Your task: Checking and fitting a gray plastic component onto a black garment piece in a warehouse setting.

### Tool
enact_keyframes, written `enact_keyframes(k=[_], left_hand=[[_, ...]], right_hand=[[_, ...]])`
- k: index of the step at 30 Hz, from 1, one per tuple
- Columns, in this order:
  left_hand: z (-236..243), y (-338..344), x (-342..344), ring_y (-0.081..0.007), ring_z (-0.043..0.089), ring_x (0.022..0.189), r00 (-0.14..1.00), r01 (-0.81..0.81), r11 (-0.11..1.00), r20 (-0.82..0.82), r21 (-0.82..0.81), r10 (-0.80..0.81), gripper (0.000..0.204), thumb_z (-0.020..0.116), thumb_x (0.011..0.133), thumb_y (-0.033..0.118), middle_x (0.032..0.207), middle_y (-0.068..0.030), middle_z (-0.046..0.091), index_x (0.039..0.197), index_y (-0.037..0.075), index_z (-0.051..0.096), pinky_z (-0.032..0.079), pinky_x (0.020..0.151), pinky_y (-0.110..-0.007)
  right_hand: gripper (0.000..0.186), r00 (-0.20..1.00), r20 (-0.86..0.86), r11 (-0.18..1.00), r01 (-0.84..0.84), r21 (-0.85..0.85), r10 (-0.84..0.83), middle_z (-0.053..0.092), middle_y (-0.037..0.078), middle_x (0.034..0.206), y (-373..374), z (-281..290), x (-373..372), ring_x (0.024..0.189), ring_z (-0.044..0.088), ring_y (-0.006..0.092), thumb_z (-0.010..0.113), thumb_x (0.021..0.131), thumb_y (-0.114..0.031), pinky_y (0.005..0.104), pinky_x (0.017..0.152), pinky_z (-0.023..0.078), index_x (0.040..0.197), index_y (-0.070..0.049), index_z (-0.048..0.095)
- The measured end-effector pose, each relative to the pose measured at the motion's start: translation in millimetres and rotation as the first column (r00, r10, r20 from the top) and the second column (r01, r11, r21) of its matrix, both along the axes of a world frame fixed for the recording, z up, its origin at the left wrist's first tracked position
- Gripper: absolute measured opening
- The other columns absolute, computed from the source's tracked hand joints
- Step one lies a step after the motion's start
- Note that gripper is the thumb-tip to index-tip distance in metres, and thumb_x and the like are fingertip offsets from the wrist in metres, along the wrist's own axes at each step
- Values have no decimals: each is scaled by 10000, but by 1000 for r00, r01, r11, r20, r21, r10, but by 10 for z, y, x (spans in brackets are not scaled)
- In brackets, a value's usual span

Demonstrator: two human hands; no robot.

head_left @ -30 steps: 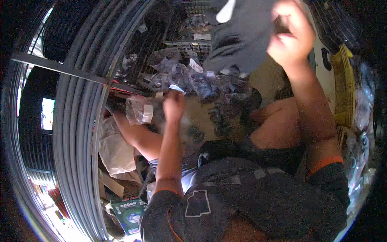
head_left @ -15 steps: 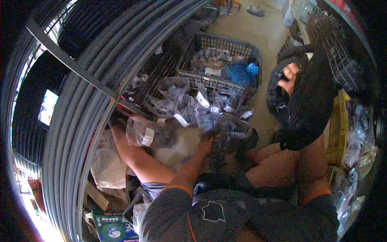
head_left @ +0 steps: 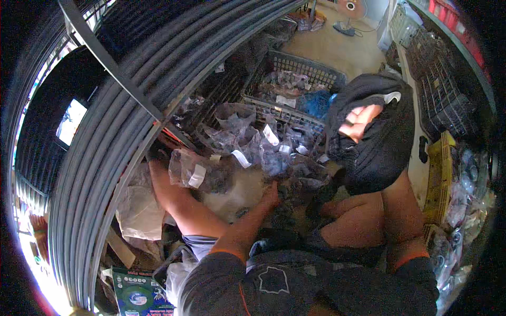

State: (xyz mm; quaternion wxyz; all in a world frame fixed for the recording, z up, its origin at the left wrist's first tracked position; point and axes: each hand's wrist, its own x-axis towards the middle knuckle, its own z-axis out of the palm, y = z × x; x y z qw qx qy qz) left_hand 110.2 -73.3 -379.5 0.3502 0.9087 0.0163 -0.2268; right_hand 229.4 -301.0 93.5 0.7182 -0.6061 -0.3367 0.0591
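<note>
Head view. Right hand (head_left: 360, 122), fingers curled shut on a dark garment (head_left: 377, 142), now held lower and nearer the lap than a second ago. Left hand (head_left: 272, 194) has dropped onto the heap of clear plastic bags (head_left: 247, 147); its fingers are hidden, grip undeterminable. Beyond the fingers lies a grey basket (head_left: 305, 68); left of them, a bagged packet (head_left: 197, 169).

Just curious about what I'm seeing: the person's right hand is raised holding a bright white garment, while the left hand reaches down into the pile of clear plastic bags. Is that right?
Not quite. The head view shows the garment is black, not white. The rest holds: the right hand grips it, raised, while the left hand reaches down into the pile of clear plastic bags.
</note>
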Motion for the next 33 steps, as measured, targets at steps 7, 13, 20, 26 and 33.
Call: enact_keyframes(k=[7,13,20,26,33], left_hand=[[1282,432,9,-330,646,987,966,-94,993,249,69,74,630,686,870,445,1114,-206,643,1296,28,482,536,792,-409],[3220,582,110,-106,522,643,935,-329,600,-159,-729,318,569,540,949,524,987,-49,666,1268,53,538,414,515,-260],[3921,277,-186,-285,453,1328,967,-233,-145,-245,-961,65,1036,289,756,889,1484,-85,428,1482,152,339,377,1082,-504],[4095,269,-416,-243,669,1019,961,-145,-42,-151,-988,230,500,658,916,235,1189,-127,629,1317,9,464,595,811,-399],[4377,550,-505,-289,640,1077,960,-195,-421,-260,-886,102,420,613,941,322,1173,-132,664,1252,43,576,494,980,-458]], right_hand=[[480,911,-264,946,-279,167,315,558,144,1309,147,-198,-64,1158,568,253,559,950,-188,374,1039,429,1372,5,438],[467,649,-425,774,-488,403,631,556,144,1313,409,-443,-94,1153,572,255,539,959,-171,376,1037,437,1378,4,432],[414,915,-253,945,-326,-4,315,560,112,1295,945,-344,-71,1198,521,197,535,955,-150,336,1054,407,1343,-15,491],[291,946,-247,923,-273,-270,208,640,55,1019,654,-65,-71,921,593,94,561,902,-100,252,792,498,1188,-54,595],[193,989,-136,589,-148,-794,65,633,1,858,591,-73,-149,767,580,76,580,868,-39,261,713,489,1051,-35,641]])
